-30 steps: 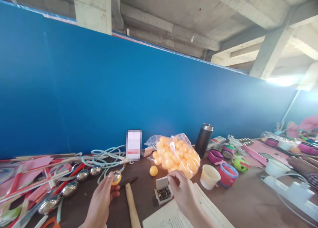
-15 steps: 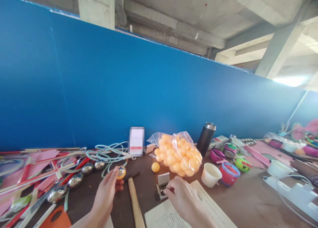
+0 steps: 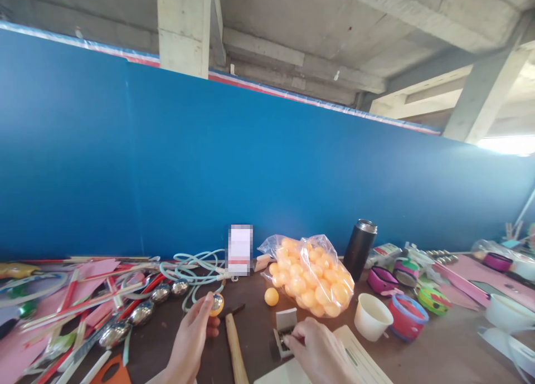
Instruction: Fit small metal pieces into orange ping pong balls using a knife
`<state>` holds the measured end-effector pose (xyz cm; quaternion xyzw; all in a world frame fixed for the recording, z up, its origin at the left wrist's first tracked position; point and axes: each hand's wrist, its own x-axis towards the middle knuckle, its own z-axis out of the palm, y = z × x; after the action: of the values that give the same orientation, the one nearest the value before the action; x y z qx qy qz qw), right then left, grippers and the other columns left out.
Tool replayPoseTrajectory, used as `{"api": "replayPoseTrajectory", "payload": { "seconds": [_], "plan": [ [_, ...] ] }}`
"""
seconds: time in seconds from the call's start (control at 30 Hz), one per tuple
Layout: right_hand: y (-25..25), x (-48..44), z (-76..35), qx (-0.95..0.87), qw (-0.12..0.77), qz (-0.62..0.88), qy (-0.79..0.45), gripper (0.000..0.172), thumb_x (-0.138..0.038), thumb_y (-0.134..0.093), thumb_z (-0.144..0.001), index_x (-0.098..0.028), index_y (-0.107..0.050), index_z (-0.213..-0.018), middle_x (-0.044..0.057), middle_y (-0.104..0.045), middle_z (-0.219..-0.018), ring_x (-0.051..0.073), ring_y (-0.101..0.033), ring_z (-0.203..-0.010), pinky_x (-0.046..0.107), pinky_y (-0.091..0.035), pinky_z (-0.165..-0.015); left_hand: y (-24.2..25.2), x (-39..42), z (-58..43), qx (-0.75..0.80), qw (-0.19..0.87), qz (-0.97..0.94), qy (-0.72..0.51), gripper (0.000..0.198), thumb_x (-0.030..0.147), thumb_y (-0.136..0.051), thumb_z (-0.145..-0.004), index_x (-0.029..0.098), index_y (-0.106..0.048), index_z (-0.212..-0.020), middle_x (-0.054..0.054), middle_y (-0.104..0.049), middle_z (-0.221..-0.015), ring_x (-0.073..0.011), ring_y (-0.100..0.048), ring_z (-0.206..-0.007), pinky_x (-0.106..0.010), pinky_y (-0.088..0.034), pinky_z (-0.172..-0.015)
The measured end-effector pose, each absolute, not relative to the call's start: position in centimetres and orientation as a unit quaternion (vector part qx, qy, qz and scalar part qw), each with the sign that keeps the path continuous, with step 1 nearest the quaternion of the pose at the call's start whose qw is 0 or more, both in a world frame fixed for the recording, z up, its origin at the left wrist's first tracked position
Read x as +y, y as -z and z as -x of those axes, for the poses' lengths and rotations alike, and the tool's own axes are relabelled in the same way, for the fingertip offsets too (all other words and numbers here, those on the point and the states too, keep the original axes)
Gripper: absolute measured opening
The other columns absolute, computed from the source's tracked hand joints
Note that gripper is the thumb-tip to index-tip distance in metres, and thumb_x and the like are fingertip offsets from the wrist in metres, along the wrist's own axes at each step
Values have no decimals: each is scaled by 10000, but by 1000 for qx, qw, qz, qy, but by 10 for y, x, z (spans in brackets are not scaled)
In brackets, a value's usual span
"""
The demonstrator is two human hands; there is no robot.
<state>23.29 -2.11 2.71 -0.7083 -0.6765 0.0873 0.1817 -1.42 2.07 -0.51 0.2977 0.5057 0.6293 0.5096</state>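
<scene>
My left hand (image 3: 192, 342) is raised above the brown table (image 3: 438, 353), fingers closed on a small orange ball with a shiny metal cap (image 3: 217, 304). My right hand (image 3: 320, 353) is curled over a small open box of dark metal bits (image 3: 284, 335), fingertips pinched inside it; what they grip is hidden. A hammer with a wooden handle (image 3: 236, 350) lies between the hands. One loose orange ball (image 3: 271, 296) sits by a clear bag of orange balls (image 3: 311, 277).
A white paper cup (image 3: 371, 324), a black flask (image 3: 359, 249), coloured round toys (image 3: 407, 317) and an open booklet (image 3: 359, 364) lie right. Silver spoon-like pieces (image 3: 142, 312), pale cords (image 3: 194, 264) and pink strips (image 3: 62, 300) crowd the left. A blue wall (image 3: 267, 172) backs the table.
The view has shifted, so everything sits further right and lower. My right hand has dropped from above the small box into it. My left hand keeps holding the capped ball.
</scene>
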Motion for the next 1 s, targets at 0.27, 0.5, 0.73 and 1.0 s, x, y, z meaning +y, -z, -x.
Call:
{"api": "replayPoseTrajectory", "payload": {
  "seconds": [0.27, 0.5, 0.73, 1.0],
  "plan": [
    [-27, -18, -232, -663, 184, 719, -95, 115, -274, -569, -669, -262, -621, -567, -24, -665, -699, 160, -589, -610, 240, -247, -497, 6, 19, 14, 512, 499, -321, -621, 480, 512, -674, -618, 133, -649, -912, -7, -613, -639, -134, -552, -525, -235, -438, -450],
    [-31, -19, -227, -676, 175, 713, -58, 116, -217, -536, -707, -237, -602, -615, -5, -656, -737, 151, -597, -631, 227, -276, -506, 6, 21, 13, 515, 499, -320, -619, 541, 529, -689, -586, 121, -645, -938, -16, -624, -630, -130, -553, -514, -233, -437, -444],
    [-30, -15, -225, -692, 149, 706, -26, 109, -268, -540, -754, -260, -606, -667, 6, -628, -794, 177, -617, -658, 246, -279, -524, 4, 18, 13, 518, 494, -328, -616, 549, 564, -657, -607, 121, -650, -932, -24, -629, -648, -127, -554, -514, -230, -429, -438],
    [-23, -14, -223, -699, 146, 700, -5, 113, -177, -533, -738, -251, -598, -683, 0, -626, -799, 165, -628, -671, 233, -298, -531, 5, 19, 13, 509, 498, -338, -615, 534, 561, -650, -619, 124, -650, -927, -19, -619, -648, -134, -545, -520, -234, -427, -441]
  ]
}}
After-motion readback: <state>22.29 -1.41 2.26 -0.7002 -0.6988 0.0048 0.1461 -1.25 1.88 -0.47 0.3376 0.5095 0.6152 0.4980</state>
